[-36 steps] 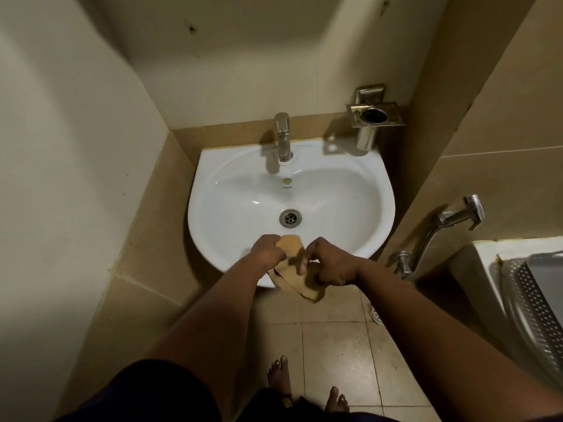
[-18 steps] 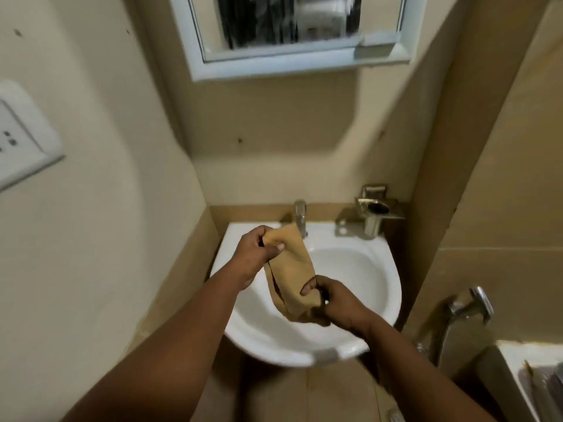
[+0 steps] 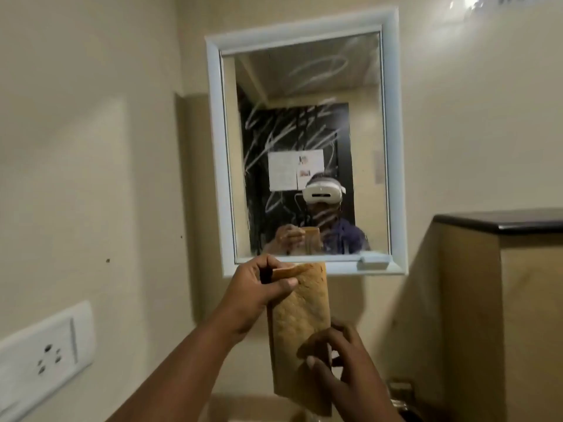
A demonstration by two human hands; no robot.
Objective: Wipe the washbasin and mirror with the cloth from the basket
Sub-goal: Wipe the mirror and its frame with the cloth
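Observation:
A tan cloth (image 3: 300, 324) hangs as a folded strip in front of the wall, just below the mirror. My left hand (image 3: 259, 287) pinches its top edge. My right hand (image 3: 338, 357) grips its lower part. The white-framed mirror (image 3: 307, 141) hangs on the wall above them, its glass covered with whitish smear streaks, and it reflects a person with a headset holding the cloth. The washbasin lies below the view and is hidden.
A white socket plate (image 3: 42, 354) sits on the left wall. A tan partition with a dark top ledge (image 3: 502, 222) stands at the right. A metal holder (image 3: 400, 391) shows at the bottom right.
My view has risen from the basin to the mirror. Both hands lifted the cloth upward and stretched it into a vertical strip, left hand on top.

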